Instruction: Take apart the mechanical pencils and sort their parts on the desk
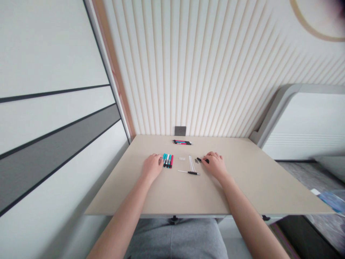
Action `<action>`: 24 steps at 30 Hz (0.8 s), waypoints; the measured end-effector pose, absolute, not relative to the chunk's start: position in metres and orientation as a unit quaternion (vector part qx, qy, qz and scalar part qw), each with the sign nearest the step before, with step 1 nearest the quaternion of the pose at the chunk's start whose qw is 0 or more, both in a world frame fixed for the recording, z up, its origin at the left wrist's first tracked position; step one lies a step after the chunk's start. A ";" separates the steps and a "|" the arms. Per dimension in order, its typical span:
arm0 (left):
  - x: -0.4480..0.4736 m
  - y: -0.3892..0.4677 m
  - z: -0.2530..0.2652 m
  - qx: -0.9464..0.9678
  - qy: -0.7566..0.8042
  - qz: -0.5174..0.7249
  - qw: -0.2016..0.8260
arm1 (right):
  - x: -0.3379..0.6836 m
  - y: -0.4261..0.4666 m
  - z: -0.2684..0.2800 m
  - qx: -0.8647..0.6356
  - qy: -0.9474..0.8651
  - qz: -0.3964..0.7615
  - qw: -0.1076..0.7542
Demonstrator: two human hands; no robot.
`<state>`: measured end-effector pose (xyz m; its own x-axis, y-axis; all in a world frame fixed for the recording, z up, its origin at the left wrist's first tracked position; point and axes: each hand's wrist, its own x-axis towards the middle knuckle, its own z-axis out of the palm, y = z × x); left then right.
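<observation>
My left hand (153,166) rests on the table with curved fingers, thumb and forefinger apart at the left end of a row of pen barrels (168,161). The barrels are turquoise, white and red with dark lower ends. My right hand (216,164) has its fingertips closed over small black pen parts (199,159), partly hidden by the fingers. Beside these lie small dark grey pieces (196,161). Thin white refills (191,163) lie between the hands, next to small clear pieces (182,158). Nearer to me is a black pen tip section with a refill sticking out (192,173).
Several assembled pens (182,142) lie stacked near the back edge of the beige table (126,201). Behind it stand a ribbed wall and a dark socket (180,131). A white panelled cabinet (54,126) flanks the left side; a bed headboard (304,122) is at right.
</observation>
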<state>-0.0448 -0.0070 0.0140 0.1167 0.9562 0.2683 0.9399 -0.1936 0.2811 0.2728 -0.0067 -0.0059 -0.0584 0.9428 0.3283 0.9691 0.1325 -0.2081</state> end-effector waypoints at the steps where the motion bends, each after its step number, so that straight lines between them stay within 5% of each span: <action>1: -0.044 -0.007 0.014 0.752 0.626 0.207 0.017 | 0.271 -0.007 -0.005 -0.657 -0.727 -0.037 0.195; 24: -0.027 -0.014 0.014 0.847 0.468 0.250 0.022 | 0.260 -0.015 -0.001 -0.686 -0.697 -0.068 0.197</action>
